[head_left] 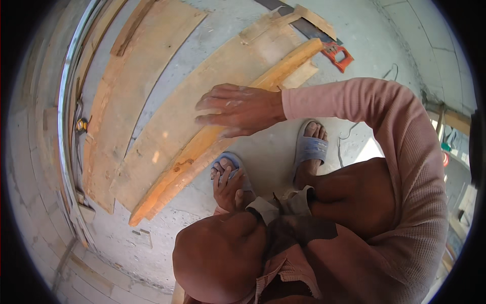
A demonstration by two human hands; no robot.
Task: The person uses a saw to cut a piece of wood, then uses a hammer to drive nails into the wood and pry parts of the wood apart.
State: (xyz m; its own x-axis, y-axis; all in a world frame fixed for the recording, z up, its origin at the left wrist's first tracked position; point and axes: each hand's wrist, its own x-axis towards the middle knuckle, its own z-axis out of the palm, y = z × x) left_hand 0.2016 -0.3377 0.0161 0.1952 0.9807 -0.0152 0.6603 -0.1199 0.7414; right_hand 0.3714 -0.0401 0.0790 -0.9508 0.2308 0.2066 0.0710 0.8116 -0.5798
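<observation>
My right hand (240, 110) reaches in from the right above a yellowish wooden beam (187, 152). Its fingers are stretched out and apart, holding nothing; whether it touches the wood I cannot tell. Under the beam's far side lies a wide, dusty plywood panel (162, 119). Down by my left foot, my left hand (228, 191) is lowered with its fingers extended over the blue sandal (235, 161), and no object shows in it. A paler board (195, 175) runs along the beam's near edge.
A red-handled saw (338, 55) lies past the beam's far end. Another plywood panel (119, 116) and several planks stretch along the left, beside a metal rail (66, 101) and a yellow-and-black tape measure (81, 124). A thin wire (348, 133) curls right of my feet.
</observation>
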